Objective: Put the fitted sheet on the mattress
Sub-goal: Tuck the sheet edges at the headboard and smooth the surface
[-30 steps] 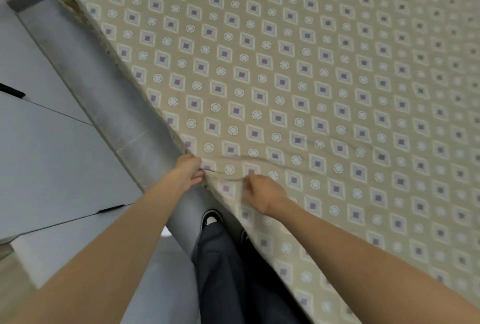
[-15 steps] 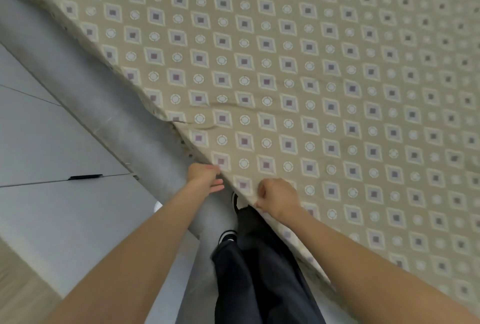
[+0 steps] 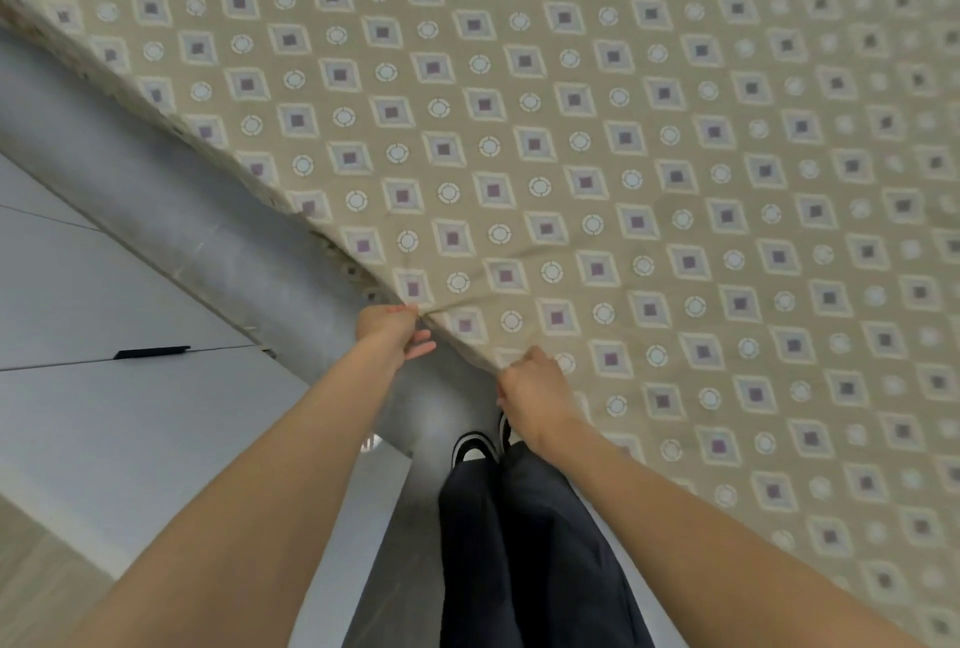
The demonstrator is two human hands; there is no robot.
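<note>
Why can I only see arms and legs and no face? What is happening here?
The camera sits on the person's head and looks down, so the picture shows what they see. That is why their own dark trousers and shoes are at the bottom. There is no machine here, just a person making a bed.

The big beige cloth with little squares and circles is the sheet. It is spread over the bed and fills most of the picture. The left hand pinches the sheet's edge. The right hand holds the same edge a bit nearer to the person.

Beside the sheet runs the grey bed frame. Further left are grey cupboard doors with a black handle. The mattress is almost all hidden under the sheet.
</note>
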